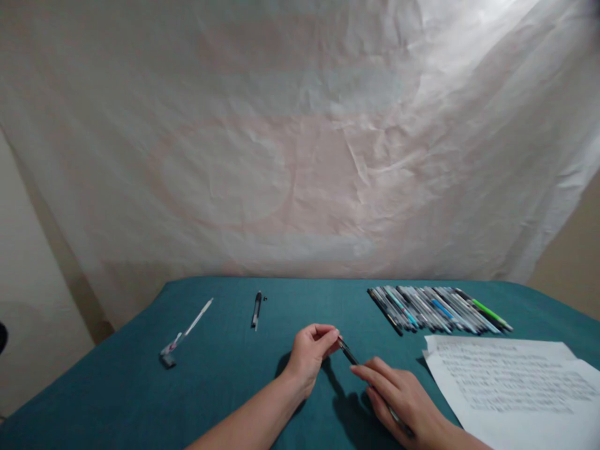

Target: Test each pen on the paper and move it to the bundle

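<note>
A dark pen [347, 352] slants between my two hands over the middle of the cloth. My left hand [313, 351] is closed in a pinch at its upper end, where the fingertips hide the end itself. Around the lower barrel, my right hand [398, 394] is closed, palm down, and a piece of the pen shows again beneath its fingers. Farther back lies a black and clear pen part [256, 310], with a tiny dark piece [265, 298] beside it.
Several pens [435, 309] lie in a close row at the back right. Sheets of handwritten paper [510, 381] lie in front of them. On the left are a thin white refill-like stick [198, 317] and a small grey block [167, 360]. A green cloth [210, 381] covers the table; a pale sheet [281, 156] hangs behind.
</note>
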The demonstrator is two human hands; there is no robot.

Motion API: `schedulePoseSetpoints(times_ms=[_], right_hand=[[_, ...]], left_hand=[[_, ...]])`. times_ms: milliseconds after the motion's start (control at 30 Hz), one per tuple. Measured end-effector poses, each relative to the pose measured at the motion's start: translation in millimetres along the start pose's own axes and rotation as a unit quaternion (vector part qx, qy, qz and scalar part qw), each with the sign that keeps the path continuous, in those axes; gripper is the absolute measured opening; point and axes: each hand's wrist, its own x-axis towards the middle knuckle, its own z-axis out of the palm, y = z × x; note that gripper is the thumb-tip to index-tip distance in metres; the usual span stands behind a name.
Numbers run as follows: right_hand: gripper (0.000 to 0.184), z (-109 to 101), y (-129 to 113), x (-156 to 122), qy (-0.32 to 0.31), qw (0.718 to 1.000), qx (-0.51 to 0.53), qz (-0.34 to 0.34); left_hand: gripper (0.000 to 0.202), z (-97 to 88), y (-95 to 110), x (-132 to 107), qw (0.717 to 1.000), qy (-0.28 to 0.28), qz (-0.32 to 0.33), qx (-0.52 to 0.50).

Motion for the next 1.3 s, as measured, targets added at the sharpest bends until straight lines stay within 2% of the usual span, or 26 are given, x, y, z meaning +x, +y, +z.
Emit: schedulePoseSetpoints(times_ms=[467,600,733,967,1300], right_hand=[[0.041,2,4,0,-0.017,1.000,-0.010,-0.007],[0.041,-1,2,1,-0.015,1.000,-0.012,-0.014],[0.041,-4,-2,3,-0.022,1.000,-0.010,-0.020],[0.037,-5,-3,5,-0.025,1.000,-0.004,-0.014],[0.041,0,0,2,-0.058,0.998,0.003,0.012]], left_hand=[[0.028,1.1,4,1,1.000,-0.012,-0.002,0.020],[0.030,-4.9,7,8,0.993,0.007,0.048,0.105],[0.028,-22.7,18,22,0.979,0.027,0.071,0.189],[0.021,-54.4,34,38,0.926,0.017,0.100,0.364],[0.020,-59.2,33,36,0.827,0.007,0.164,0.538]])
